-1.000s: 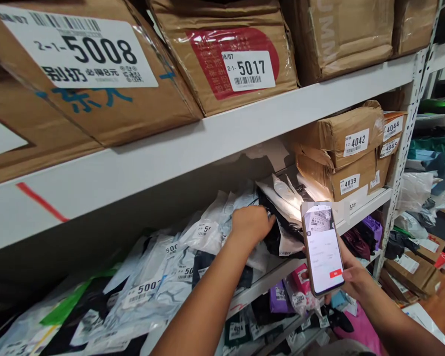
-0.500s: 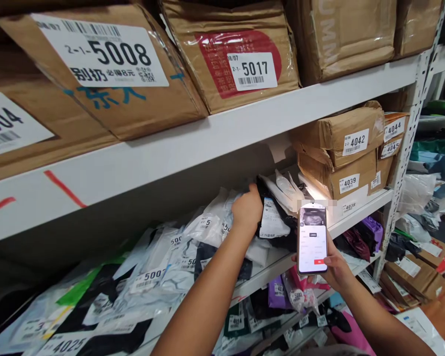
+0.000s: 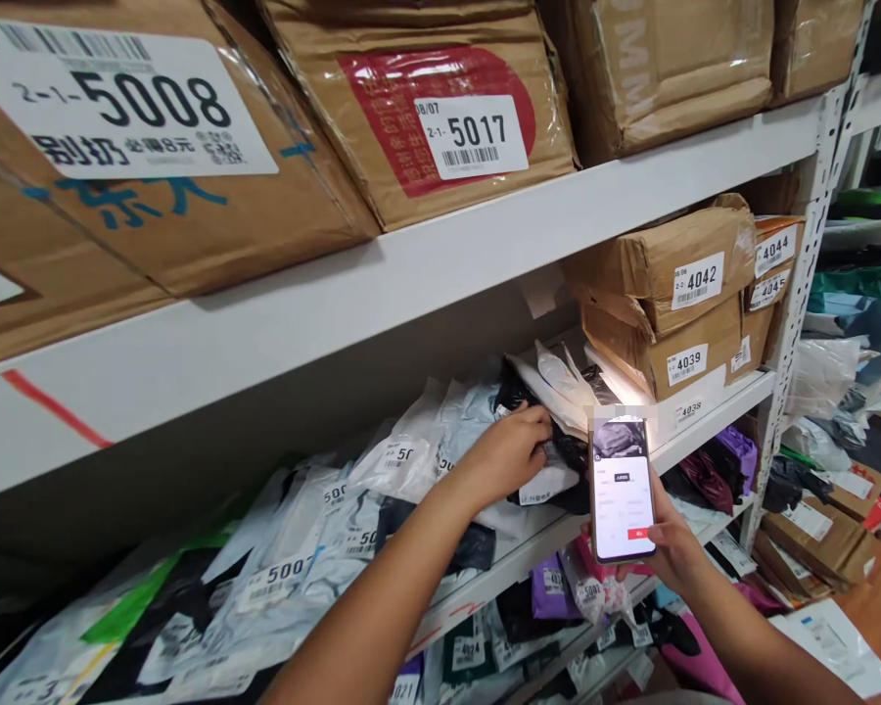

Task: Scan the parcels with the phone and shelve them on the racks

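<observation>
In the head view, my right hand (image 3: 668, 539) holds a smartphone (image 3: 622, 499) upright, its screen toward me and the thumb over a red button. The phone's light falls on the parcels behind it. My left hand (image 3: 512, 446) is closed with curled fingers at a black plastic parcel (image 3: 574, 452), partly covering its white label (image 3: 547, 482). A white plastic parcel (image 3: 558, 382) lies just behind that hand. Left of it, several bagged parcels with number labels lean in a row, among them a clear-and-white bag (image 3: 403, 441).
Taped cardboard boxes (image 3: 470, 117) fill the upper shelf, whose white beam (image 3: 411, 264) crosses above my hands. Stacked boxes (image 3: 694, 284) stand right of the phone. Below are more bagged parcels (image 3: 554, 587); beyond the perforated post (image 3: 800, 294) lie further packages (image 3: 814, 529).
My left hand has moved right and slightly down, from the black parcel's left edge onto its label. The phone stays nearly in place, while the view has shifted slightly.
</observation>
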A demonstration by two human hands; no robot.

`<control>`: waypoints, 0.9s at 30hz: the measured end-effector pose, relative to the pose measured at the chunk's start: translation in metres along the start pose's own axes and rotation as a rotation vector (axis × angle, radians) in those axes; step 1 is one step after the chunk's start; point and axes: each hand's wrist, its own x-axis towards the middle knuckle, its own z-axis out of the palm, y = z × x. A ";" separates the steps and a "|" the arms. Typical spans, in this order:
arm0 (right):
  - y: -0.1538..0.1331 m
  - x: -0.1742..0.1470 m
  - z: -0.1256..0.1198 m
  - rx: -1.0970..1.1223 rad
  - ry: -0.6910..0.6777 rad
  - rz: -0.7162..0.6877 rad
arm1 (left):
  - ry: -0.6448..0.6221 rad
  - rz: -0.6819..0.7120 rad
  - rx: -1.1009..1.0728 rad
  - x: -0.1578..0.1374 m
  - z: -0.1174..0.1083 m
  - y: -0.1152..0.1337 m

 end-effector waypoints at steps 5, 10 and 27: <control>-0.001 -0.009 -0.002 0.002 -0.038 0.021 | -0.169 0.047 0.151 0.008 -0.006 0.003; 0.009 -0.011 -0.004 0.011 -0.104 0.045 | -0.296 -0.058 0.220 0.036 -0.019 -0.004; 0.015 -0.033 -0.014 0.088 -0.113 0.105 | -0.251 0.106 0.175 0.046 -0.022 -0.043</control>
